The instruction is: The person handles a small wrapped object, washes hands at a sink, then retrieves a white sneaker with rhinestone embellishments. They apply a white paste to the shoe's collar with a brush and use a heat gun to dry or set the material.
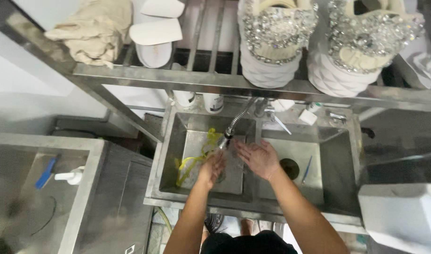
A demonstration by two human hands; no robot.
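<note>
Steel sink [164,155] (yellow strip inside) under both wet hands.

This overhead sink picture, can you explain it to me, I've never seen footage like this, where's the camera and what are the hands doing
The camera sits on a person's head and looks straight down, so the two bare arms reaching up from the bottom edge are the wearer's own. Both hands are held open under a flexible pull-out faucet over a steel double sink. The left hand is over the left basin, the right hand near the divider. Neither holds anything. A yellow stringy thing lies in the left basin; I cannot tell what it is. A blue-handled tool lies in the right basin by the drain. On the rack above stand two jewelled white shoes, pale slippers and a beige cloth.
</note>
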